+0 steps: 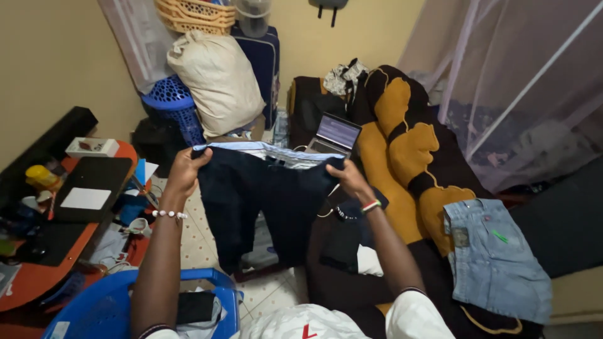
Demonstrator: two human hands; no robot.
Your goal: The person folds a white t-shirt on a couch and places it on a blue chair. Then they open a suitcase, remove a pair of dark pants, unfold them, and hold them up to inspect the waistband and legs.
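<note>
Head view: both hands hold dark shorts (267, 201) up by the waistband, just left of the sofa (402, 138). Left hand (185, 169) pinches one end, right hand (348, 177) the other end.

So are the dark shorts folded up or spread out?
Spread out. The dark shorts hang open, waistband stretched between the left hand and right hand, both legs dangling.
</note>
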